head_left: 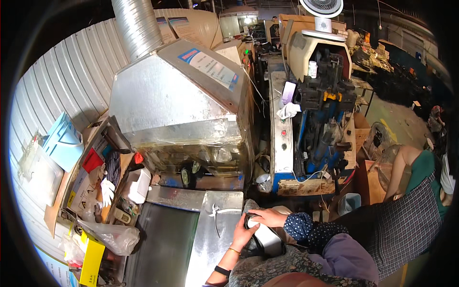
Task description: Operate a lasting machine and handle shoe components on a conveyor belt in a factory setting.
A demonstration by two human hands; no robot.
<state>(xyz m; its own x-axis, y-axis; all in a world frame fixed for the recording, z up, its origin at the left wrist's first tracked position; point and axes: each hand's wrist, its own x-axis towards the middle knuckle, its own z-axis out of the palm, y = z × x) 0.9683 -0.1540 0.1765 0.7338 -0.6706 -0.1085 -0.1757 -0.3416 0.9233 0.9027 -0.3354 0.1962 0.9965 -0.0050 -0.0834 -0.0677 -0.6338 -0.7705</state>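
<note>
Close to my body, my left hand and my right hand are both closed on a dark, shoe-like piece with a smooth white face. My left fingers grip its near-left edge, and the right ones curl over its upper end. Whether it is a finished shoe or material over a form, I cannot tell. Left of my hands, metal pincers lie on a shiny metal sheet. Dark grey material shows just beyond my fingers.
A dark conveyor belt runs into a metal-hooded oven ahead. Left stands a cluttered shelf with a white glove and yellow box. A black-and-blue machine stands ahead right. At right, a person in a checked apron bends close.
</note>
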